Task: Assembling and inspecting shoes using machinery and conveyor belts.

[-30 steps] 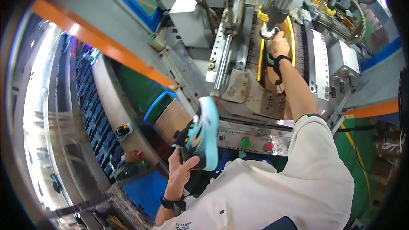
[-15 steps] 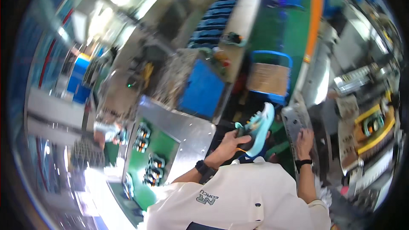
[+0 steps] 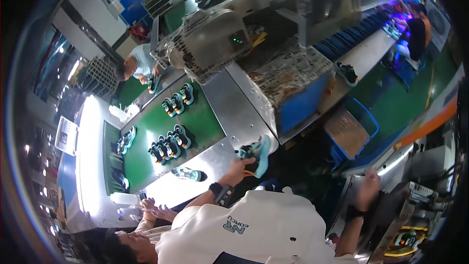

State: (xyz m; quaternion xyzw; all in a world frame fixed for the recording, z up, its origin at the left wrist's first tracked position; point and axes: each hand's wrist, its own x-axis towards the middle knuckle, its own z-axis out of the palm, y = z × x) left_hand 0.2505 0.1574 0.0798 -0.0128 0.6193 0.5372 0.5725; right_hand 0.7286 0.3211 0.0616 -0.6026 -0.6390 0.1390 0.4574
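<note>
My left hand [image 3: 237,171], with a dark band on its wrist, is closed on a sneaker [image 3: 263,156]. The sneaker has a pale-blue sole, a dark upper and an orange strip hanging by my fingers. It is tilted on its side, in front of a metal table corner [image 3: 244,142]. Over on the right, my right hand [image 3: 369,190] is raised by the grey machinery; motion blur hides how its fingers lie, and I see nothing in it. Another sneaker [image 3: 186,173] lies on its side on the metal edge of the table, left of my left hand.
Several sneakers [image 3: 171,144] stand in groups on a green belt [image 3: 195,117]. A co-worker [image 3: 141,61] handles a shoe across it; another person's hands [image 3: 156,210] are close on my left. A blue-framed chair [image 3: 347,134] stands ahead, and a machine [image 3: 408,210] on the right.
My view has swung left, bringing the green belt and co-workers into fuller sight. My left hand still holds the sneaker. My right hand has come off the grey machine surface.
</note>
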